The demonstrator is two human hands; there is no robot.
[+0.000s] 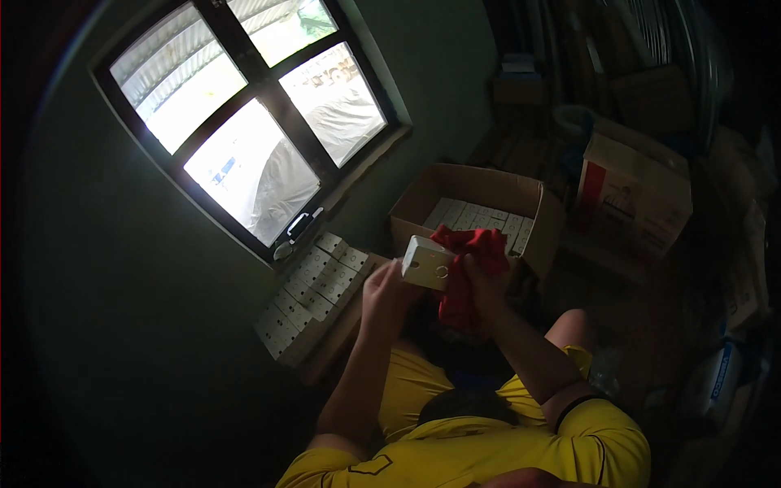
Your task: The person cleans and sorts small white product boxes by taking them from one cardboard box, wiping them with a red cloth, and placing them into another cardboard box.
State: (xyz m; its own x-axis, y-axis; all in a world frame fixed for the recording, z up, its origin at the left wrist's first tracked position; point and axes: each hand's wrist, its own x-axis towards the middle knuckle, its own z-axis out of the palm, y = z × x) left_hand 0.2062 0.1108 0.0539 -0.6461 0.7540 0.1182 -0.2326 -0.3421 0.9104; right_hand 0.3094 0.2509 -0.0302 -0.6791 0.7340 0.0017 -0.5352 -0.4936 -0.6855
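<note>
A pale box-shaped piece (426, 264) with round holes in its face is held up in front of me. My left hand (386, 289) grips its left edge with the fingers closed. On its right side, my right hand (486, 282) is wrapped in a red cloth (470, 254), which presses against the piece and hangs down below it. Rows of similar pale pieces (312, 288) stand on a surface to the left, under the window. Behind my hands, an open cardboard box (466, 180) holds more pale pieces (480, 218) in rows.
A bright window (258, 122) is in the wall at upper left. At the right stands a closed-looking carton (634, 189) with a red panel. A white and blue package (721, 376) lies at far right. My knees are below the hands.
</note>
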